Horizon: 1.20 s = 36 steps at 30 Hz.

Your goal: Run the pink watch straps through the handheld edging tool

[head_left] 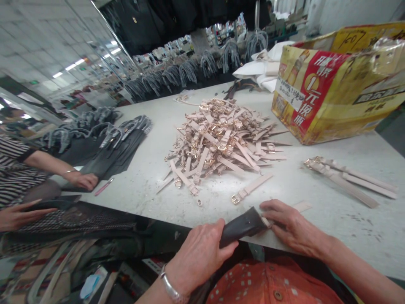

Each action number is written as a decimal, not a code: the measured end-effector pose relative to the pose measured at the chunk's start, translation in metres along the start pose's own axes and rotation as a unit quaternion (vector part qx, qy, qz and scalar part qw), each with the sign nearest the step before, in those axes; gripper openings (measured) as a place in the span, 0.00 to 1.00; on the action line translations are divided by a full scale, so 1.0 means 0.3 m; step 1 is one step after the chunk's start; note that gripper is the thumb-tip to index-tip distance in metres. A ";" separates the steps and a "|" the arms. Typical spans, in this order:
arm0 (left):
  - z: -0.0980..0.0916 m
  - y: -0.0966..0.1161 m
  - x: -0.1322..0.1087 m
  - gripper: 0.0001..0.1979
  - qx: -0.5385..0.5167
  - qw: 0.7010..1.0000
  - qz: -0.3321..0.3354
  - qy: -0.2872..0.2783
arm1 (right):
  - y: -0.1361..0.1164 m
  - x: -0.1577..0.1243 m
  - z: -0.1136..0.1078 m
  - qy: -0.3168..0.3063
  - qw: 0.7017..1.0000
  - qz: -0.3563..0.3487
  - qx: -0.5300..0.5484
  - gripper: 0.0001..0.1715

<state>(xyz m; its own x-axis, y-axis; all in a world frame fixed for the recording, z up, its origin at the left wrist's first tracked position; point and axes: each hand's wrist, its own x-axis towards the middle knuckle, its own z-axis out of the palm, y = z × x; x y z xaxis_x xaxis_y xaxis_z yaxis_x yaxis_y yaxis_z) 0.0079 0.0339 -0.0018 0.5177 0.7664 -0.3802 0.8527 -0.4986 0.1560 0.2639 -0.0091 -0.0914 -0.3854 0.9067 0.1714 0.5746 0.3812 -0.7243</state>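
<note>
Closest to me, at the near edge of the table (316,253), my left hand (199,253) is curled shut around the near end of a dark leather piece (242,226), thumb on top and fingers wrapped under, so that end is firmly held. My right hand (291,228) lies low over its far tip, fingers almost flat, where a pale strap (302,206) pokes out from under my knuckles. I can't tell whether that hand is pinching the strap or only pressing it down. It looks to me like the stage of bringing strap and dark piece together at that tip, and I judge any next move would call for holding the dark piece steady with the left hand while the right fingertips work finely at the join (there's little to get hold of there). Just beyond lies a single buckled strap (251,188), and behind it a big heap of straps (221,139) with gold-coloured buckles. To the right, a few straps are laid side by side (348,179), with a yellow and red cardboard box (332,84) behind them. On the left, a co-worker's hand (84,180) rests by black bags (107,143).
</note>
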 end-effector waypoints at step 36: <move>0.008 0.002 0.008 0.15 -0.007 1.000 -0.005 0.002 | -0.004 -0.035 -0.004 0.047 0.997 -0.042 -0.049 0.14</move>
<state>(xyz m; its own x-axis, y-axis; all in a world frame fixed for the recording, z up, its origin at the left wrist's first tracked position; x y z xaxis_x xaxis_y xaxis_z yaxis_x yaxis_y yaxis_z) 0.0094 0.0345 -0.0048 0.5101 0.7728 -0.3776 0.8583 -0.4856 0.1659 0.2682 -0.0189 -0.0915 -0.3681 0.8820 0.2942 0.6134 0.4681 -0.6361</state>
